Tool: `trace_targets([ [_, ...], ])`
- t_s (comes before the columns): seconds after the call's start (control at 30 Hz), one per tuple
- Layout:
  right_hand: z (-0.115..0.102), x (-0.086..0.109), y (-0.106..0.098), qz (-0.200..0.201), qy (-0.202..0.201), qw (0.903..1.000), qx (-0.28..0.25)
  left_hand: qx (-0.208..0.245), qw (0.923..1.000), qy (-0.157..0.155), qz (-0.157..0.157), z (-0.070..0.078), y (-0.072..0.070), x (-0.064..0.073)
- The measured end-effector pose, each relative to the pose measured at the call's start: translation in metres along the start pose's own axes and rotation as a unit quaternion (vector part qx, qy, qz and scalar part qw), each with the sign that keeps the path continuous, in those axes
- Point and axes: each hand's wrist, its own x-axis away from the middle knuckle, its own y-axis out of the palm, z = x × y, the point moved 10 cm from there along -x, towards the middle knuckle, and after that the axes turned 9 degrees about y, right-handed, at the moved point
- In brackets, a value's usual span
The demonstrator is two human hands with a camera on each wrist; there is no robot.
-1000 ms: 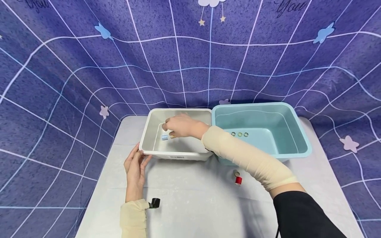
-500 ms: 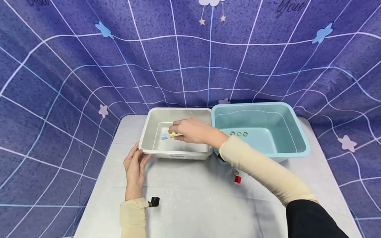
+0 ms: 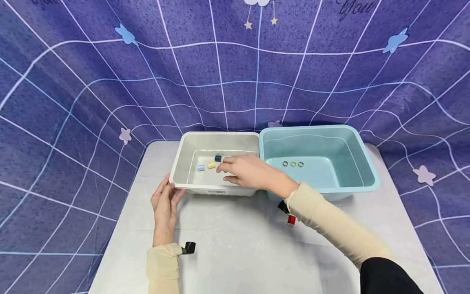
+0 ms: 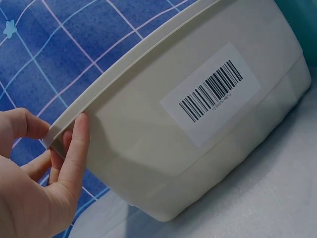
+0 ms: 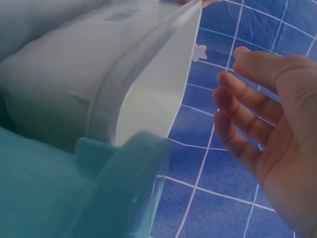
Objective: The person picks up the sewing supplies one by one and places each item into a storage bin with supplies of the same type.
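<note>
Thread spools [image 3: 211, 165], three, lie in the white tub [image 3: 205, 186], at nine o'clock from the empty, loosely bent right hand [image 3: 245, 168]; a tug by the left hand [image 3: 164, 204], gripping the tub's eight-o'clock corner, could roll them.

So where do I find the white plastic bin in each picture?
Head: white plastic bin left of centre, its inside visible.
Left wrist: from lower middle to upper right, seen from outside.
Right wrist: upper left, blurred.
Shared landmark: the blue gridded curtain.
</note>
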Motion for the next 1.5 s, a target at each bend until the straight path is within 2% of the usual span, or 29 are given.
trace_targets([
  [0.43,-0.003,0.042,0.013,0.008,0.020,0.9994,-0.028,0.001,1.0000,0.004,-0.002,0.000,0.000,0.001],
  [0.77,-0.012,0.069,0.020,0.033,0.007,0.9993,-0.017,-0.001,0.9999,0.012,-0.003,0.001,0.001,0.001],
  [1.23,-0.010,0.105,0.038,0.064,0.013,0.9960,-0.061,-0.019,0.9997,0.012,-0.002,0.000,0.000,0.003],
  [1.5,0.000,0.122,0.053,0.063,0.052,0.9940,-0.073,-0.007,0.9999,0.011,-0.002,0.000,0.002,0.003],
])
